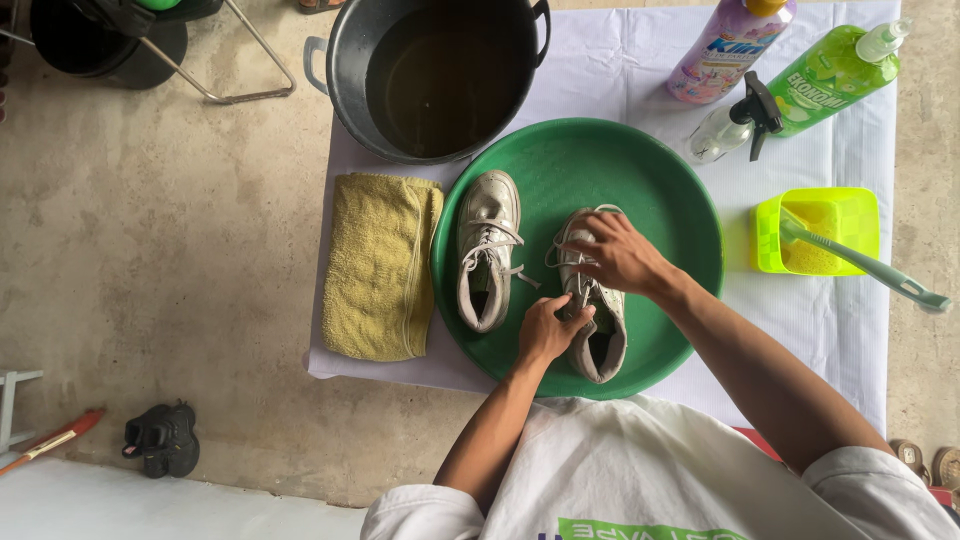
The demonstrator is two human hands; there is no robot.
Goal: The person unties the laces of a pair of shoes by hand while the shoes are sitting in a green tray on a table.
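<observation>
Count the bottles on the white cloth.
3, all at the far right corner: a pink bottle, a green bottle lying beside it, and a small clear spray bottle in front. None seems hidden.

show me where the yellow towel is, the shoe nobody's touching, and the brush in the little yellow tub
yellow towel (378,265): head view, middle of the folded cloth.
untouched shoe (487,250): head view, on its laces.
brush (868,267): head view, on the handle.
</observation>
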